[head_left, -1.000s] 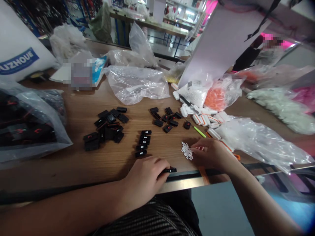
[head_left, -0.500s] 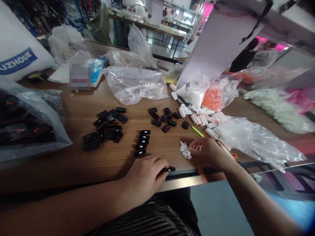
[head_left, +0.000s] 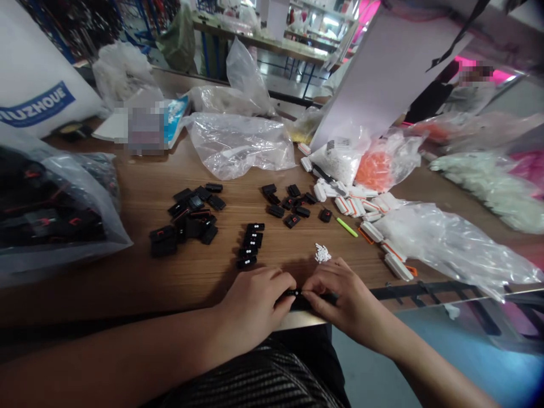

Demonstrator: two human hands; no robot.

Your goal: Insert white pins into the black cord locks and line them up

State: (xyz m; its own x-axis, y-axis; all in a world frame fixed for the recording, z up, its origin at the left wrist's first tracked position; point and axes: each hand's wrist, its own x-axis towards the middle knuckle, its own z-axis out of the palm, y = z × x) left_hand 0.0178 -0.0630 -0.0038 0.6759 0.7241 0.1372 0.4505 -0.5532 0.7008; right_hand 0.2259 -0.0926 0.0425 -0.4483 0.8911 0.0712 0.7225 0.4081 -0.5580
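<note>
- While the left hand (head_left: 263, 294) is leaning over the near edge of the brown wood-grain table (head_left: 204, 277), its thumb and forefinger are pinching a small, narrow black plastic block (head_left: 294, 293) with a white dot showing.
- The right hand (head_left: 340, 289) is meeting the block's right end, its thumb and forefinger pressing together; whether they are gripping a tiny piece, I cannot tell.
- Just beyond the right hand, a little pile of tiny white rod-like pieces (head_left: 322, 253) is lying on the table.
- Beyond the left hand, a short row of black plastic blocks with white dots (head_left: 250, 243) is sitting.
- Farther back, loose black plastic blocks (head_left: 293, 204), some showing red marks, are lying scattered.
- Near them, a slim bright-green tool (head_left: 347, 227) is lying beside white plastic pieces with orange edging (head_left: 397, 266).
</note>
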